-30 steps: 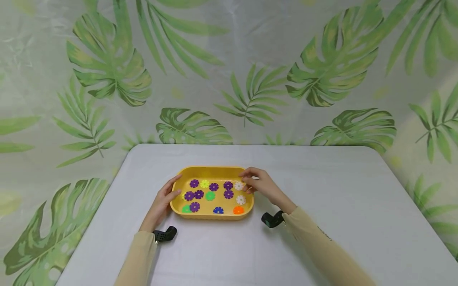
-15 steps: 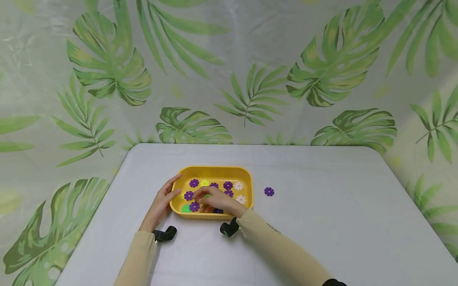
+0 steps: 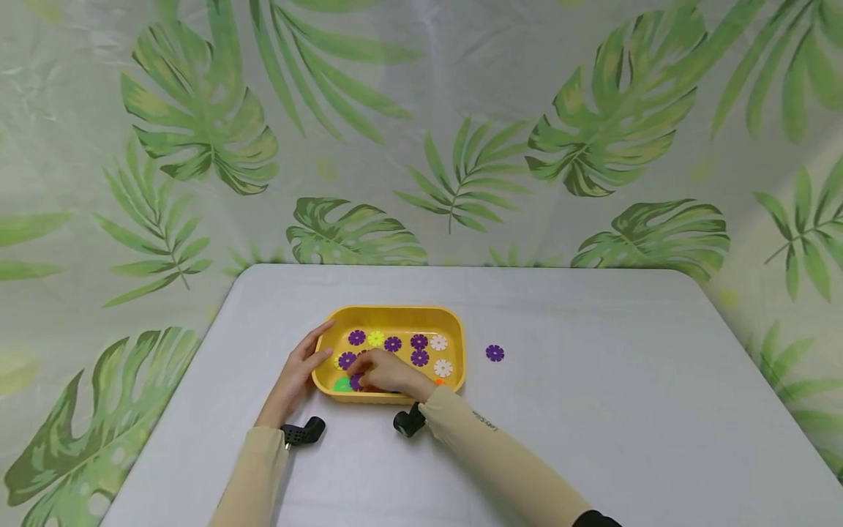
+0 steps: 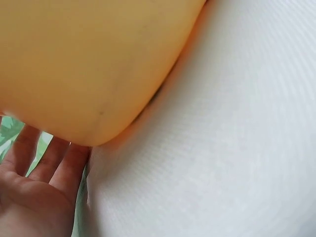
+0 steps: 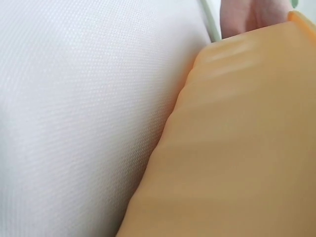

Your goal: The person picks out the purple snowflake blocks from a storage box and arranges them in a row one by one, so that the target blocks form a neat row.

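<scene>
A shallow yellow tray (image 3: 395, 313) holds several flower-shaped plastic discs: purple (image 3: 419, 358), white (image 3: 443, 368), yellow (image 3: 376, 339), green (image 3: 342, 385) and orange. My left hand (image 3: 298, 377) grips the tray's left end, thumb over the rim; the left wrist view shows its fingers (image 4: 69, 170) at the outer wall. My right hand (image 3: 390, 372) reaches over the front rim into the tray with bent fingers, beside a purple disc (image 3: 356, 382) at the front left. Its fingertips are partly hidden; I cannot tell whether they pinch a disc.
One purple disc (image 3: 495, 353) lies on the white tabletop (image 3: 593, 380) right of the tray. A leaf-patterned cloth (image 3: 461, 110) hangs behind the table. Black cameras (image 3: 408, 421) sit at both wrists. The tray's ribbed front wall (image 5: 237, 128) fills much of the right wrist view.
My right hand has moved from the tray's right end to its front middle, then slightly further left. A purple disc now lies on the table to the right. My left hand has stayed put.
</scene>
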Demonstrator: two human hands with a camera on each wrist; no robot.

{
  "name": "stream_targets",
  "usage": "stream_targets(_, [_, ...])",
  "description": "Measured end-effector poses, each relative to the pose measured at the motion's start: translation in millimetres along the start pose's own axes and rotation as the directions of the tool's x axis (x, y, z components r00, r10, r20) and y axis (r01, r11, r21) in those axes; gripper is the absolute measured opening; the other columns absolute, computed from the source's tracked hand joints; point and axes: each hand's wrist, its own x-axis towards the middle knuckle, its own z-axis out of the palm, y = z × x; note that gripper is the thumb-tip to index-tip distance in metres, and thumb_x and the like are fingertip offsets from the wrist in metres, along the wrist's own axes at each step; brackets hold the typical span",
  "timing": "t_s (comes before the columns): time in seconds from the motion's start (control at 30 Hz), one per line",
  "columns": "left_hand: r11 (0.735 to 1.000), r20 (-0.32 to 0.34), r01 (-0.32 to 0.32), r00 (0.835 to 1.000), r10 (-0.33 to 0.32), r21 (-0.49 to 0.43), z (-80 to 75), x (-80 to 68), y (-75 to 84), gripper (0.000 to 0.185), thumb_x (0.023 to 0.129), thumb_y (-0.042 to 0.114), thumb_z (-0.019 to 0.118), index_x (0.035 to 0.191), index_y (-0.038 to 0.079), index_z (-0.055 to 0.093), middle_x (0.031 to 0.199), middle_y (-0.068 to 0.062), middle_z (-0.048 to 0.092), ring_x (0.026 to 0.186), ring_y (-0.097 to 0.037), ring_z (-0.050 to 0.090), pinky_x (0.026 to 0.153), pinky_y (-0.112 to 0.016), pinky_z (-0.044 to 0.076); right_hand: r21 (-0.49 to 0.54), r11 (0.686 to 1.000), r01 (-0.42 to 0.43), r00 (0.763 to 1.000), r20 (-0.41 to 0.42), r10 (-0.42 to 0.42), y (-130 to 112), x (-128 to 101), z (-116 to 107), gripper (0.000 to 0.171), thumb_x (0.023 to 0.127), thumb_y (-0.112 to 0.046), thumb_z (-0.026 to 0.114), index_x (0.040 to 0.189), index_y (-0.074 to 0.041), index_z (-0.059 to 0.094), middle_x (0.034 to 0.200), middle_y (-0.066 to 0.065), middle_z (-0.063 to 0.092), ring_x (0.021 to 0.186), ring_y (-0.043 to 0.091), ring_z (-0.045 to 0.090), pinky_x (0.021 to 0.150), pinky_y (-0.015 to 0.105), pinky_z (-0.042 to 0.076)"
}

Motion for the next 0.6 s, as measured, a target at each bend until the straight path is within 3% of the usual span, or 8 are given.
stream_targets(0.2, [1.000,-0.006,0.001,1.000,-0.001,0.021,1.5,0.0,0.5,0.052,0.100,0.012,0.049,0.150,0.014,0.033,0.158,-0.003,0.016,0.144,-0.022,0.012,0.113,-0.041,0.019,-0.056,0.998,-0.018,1.000,-0.003,0.018,-2.3,-3.4,0.3,0.024,0.087,0.003,0.061,0.108,-0.004,0.072,0.104,0.004,0.068,0.089,0.014,0.055,0.093,0.033,0.045])
stream_targets(0.6, [1.000,-0.010,-0.007,1.000,0.007,0.012,1.3,-0.9,1.5,0.051,0.100,0.012,0.049,0.149,0.013,0.034,0.158,-0.003,0.017,0.143,-0.021,0.012,0.115,-0.042,0.016,-0.010,1.000,-0.014,1.000,-0.008,0.014,-1.7,-4.1,1.9,0.015,0.085,0.006,0.059,0.091,-0.005,0.066,0.083,0.000,0.061,0.074,0.013,0.051,0.067,0.023,0.042])
